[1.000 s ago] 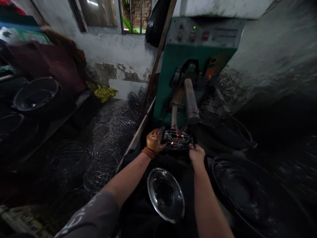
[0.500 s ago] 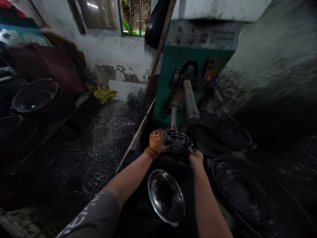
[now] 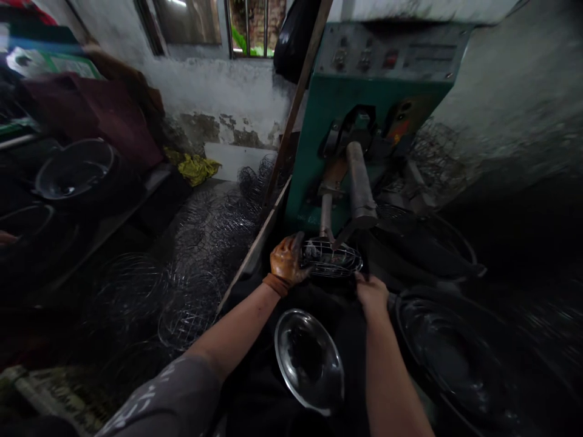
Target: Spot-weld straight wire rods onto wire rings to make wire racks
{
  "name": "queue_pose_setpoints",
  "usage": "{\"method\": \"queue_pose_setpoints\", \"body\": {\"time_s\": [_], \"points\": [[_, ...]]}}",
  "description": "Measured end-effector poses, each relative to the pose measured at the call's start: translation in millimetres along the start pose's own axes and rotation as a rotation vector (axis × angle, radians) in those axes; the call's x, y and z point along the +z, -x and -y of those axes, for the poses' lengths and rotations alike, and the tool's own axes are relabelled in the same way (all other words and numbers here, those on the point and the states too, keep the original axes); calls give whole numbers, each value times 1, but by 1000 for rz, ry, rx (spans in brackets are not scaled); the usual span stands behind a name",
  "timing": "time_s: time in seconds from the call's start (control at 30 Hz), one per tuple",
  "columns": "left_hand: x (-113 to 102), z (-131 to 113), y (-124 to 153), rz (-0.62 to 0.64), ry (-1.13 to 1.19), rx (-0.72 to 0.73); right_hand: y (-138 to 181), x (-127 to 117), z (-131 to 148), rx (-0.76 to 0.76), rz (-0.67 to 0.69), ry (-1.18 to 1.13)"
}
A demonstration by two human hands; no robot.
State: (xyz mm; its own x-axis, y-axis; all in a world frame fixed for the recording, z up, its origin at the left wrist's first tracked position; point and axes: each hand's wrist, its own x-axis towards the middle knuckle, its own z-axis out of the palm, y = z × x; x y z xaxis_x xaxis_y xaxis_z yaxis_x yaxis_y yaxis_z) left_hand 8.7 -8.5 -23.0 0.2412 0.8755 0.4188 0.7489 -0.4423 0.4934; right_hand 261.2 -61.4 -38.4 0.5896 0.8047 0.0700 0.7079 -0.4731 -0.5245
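Observation:
A small round wire basket (image 3: 331,258) sits under the metal arms (image 3: 359,185) of a green welding machine (image 3: 364,121). My left hand (image 3: 286,262), in a worn orange glove, grips the basket's left rim. My bare right hand (image 3: 371,292) holds its near right rim with fingers closed on the wire. No sparks show at the electrode tip.
A shiny steel bowl (image 3: 310,361) lies between my forearms. Large dark metal basins (image 3: 450,358) lie to the right. Piles of finished wire baskets (image 3: 191,267) fill the floor on the left, behind a slanted wooden bar (image 3: 291,121). Dark bowls (image 3: 75,170) stand on a left shelf.
The red sparks seen on the basket a second ago are gone. Both hands have stayed on the basket and shifted it slightly; the view has moved a little.

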Motion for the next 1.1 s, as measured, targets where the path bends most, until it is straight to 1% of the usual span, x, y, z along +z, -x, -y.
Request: {"method": "queue_pose_setpoints", "body": {"time_s": [0.07, 0.1, 0.13, 0.17, 0.23, 0.27, 0.33, 0.4, 0.47, 0.6, 0.7, 0.9, 0.97, 1.1], "points": [[-4, 9, 2, 136, -56, -158, 12, -15, 12, -43, -57, 57], [-5, 14, 2, 200, -70, -214, 20, -21, 21, -103, -73, 37], [-5, 18, 1, 247, -68, -247, 28, -25, 33, -182, -60, -15], [-4, 22, -1, 276, -51, -261, 37, -27, 47, -269, -13, -75], [-1, 27, -4, 285, -1, -255, 51, -25, 78, -396, 89, -101], [0, 28, -6, 276, 21, -254, 57, -23, 92, -412, 125, -56], [1, 29, -7, 255, 48, -250, 63, -19, 114, -379, 161, 69], [0, 29, -7, 225, 59, -210, 63, -17, 124, -320, 163, 146], [-3, 28, -6, 181, 60, -144, 59, -18, 123, -289, 141, 159], [-3, 22, -8, 81, 29, -7, 46, -26, 108, -251, 108, 167], [1, 16, -10, 64, 6, 54, 39, -30, 101, -201, 107, 202], [8, 11, -13, 44, -41, 74, 33, -27, 94, -200, 74, 185], [8, 12, -12, 55, -43, 90, 32, -24, 91, -209, 66, 163], [5, 12, -12, 82, -40, 77, 30, -20, 88, -217, 57, 139]]}}
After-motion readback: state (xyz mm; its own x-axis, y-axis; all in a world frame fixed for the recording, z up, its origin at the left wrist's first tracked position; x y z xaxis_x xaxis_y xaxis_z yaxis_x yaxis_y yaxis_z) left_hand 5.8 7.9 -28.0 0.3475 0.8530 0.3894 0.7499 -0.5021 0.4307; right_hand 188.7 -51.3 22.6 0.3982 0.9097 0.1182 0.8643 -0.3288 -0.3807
